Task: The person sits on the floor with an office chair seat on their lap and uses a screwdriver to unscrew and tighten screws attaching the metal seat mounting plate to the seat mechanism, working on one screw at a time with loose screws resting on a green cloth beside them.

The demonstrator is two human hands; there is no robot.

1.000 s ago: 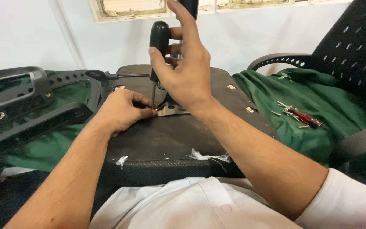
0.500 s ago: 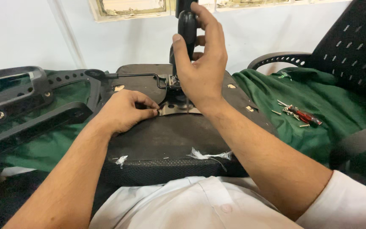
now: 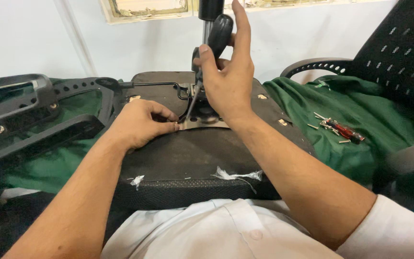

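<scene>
An upturned black chair seat (image 3: 188,158) lies across my lap, its metal mechanism plate (image 3: 202,122) facing up. My right hand (image 3: 226,79) grips a black-handled screwdriver (image 3: 216,36), whose shaft slants down to a point near the plate's left edge. My left hand (image 3: 140,122) rests on the seat with its fingertips pinched at the plate's edge, right by the screwdriver tip. Whatever the fingers pinch is too small to make out. A grey cylinder (image 3: 209,14) rises from the mechanism behind the screwdriver.
A green cloth (image 3: 341,110) covers the surface at right, with a small red-handled screwdriver (image 3: 343,129) and loose screws on it. A black mesh chair back (image 3: 403,52) with an armrest stands at far right. Black chair parts (image 3: 29,120) lie at left. White plastic scraps (image 3: 235,175) cling to the seat.
My right hand has shifted the screwdriver to the right and higher, tilting it so the tip stays near the plate's left edge. My left hand has stayed in place.
</scene>
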